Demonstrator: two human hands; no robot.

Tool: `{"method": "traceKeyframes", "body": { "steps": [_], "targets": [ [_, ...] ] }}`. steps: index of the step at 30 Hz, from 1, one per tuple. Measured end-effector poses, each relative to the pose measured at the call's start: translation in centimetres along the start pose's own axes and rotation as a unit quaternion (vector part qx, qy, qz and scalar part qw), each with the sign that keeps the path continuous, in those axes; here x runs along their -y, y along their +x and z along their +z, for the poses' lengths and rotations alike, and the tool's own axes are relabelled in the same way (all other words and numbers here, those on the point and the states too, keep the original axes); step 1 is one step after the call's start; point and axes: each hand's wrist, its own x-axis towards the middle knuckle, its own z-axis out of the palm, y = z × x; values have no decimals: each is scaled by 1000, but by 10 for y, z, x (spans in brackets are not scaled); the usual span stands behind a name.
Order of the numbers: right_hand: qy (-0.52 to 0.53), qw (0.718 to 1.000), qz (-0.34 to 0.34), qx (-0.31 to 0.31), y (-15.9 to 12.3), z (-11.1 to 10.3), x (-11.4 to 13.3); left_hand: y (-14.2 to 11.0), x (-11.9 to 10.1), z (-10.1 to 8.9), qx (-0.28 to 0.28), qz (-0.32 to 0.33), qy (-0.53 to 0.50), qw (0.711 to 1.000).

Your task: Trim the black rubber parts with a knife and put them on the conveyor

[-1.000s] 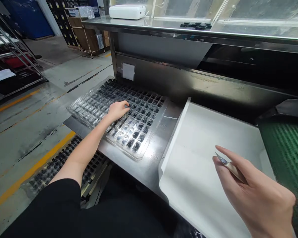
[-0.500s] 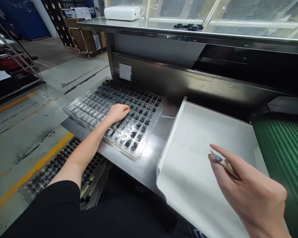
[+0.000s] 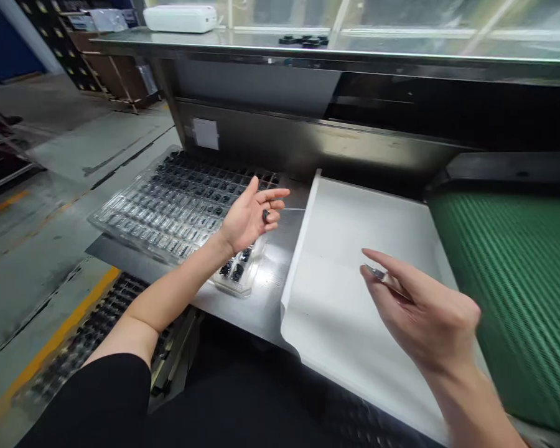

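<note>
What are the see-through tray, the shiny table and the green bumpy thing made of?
The see-through tray looks like glossy plastic, clear and molded into pockets. The shiny table seems smooth metal, maybe steel: grey with bright glints. The green bumpy thing could be ridged rubber or plastic; it's too blurry to tell.

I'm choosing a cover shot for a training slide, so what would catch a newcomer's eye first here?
Probably the vivid green ribbed conveyor belt along the right side. Next, the bright white chute in the middle, with the right hand above it pinching a craft knife. Left of it, the clear plastic tray of small black parts.
</note>
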Motion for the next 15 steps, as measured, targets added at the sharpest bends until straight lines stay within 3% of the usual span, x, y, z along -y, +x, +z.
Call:
{"method": "traceKeyframes", "body": {
  "steps": [3, 6, 10, 15],
  "targets": [
    [26, 999, 27, 3, -2, 1, 2, 0, 35, 41, 19, -59, -84, 995],
    [38, 999, 34, -6, -1, 1, 4, 0, 60, 68, 43, -86, -110, 989],
    [71, 997, 36, 1, 1, 2, 6, -2, 74, 89, 53, -107, -109, 987],
    [75, 996, 47, 27, -5, 11, 2, -6, 77, 99, 93, -125, -75, 985]
  ]
}}
